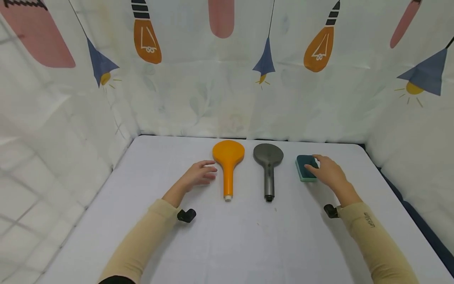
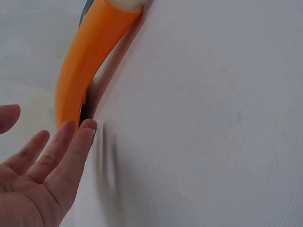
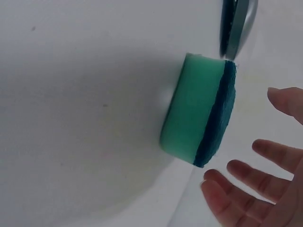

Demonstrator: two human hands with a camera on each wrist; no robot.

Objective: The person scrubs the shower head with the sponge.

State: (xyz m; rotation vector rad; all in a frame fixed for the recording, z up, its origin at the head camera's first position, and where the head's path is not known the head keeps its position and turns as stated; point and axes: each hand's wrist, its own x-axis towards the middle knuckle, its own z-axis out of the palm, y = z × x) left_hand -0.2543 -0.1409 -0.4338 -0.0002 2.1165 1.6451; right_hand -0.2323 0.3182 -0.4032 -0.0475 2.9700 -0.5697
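An orange shower head [image 1: 228, 157] lies face down on the white table, its handle toward me. My left hand [image 1: 199, 174] is just left of it with fingers extended, holding nothing; in the left wrist view the fingertips come close to the orange shower head [image 2: 78, 71], and I cannot tell whether they touch. A dark grey shower head [image 1: 268, 161] lies to the right, parallel to the orange one. Farther right is a sponge [image 1: 306, 167], light green below with a dark scouring layer on top. My right hand [image 1: 328, 170] hovers over its right side, fingers spread, apart from the sponge [image 3: 196, 109] in the right wrist view.
The white table [image 1: 234, 244] reaches back to a hanging white cloth [image 1: 198, 98] printed with lamps and bulbs. More cloth hangs at both sides. Black wrist cameras [image 1: 186, 215] sit at the cuffs of the beige sleeves [image 1: 145, 236].
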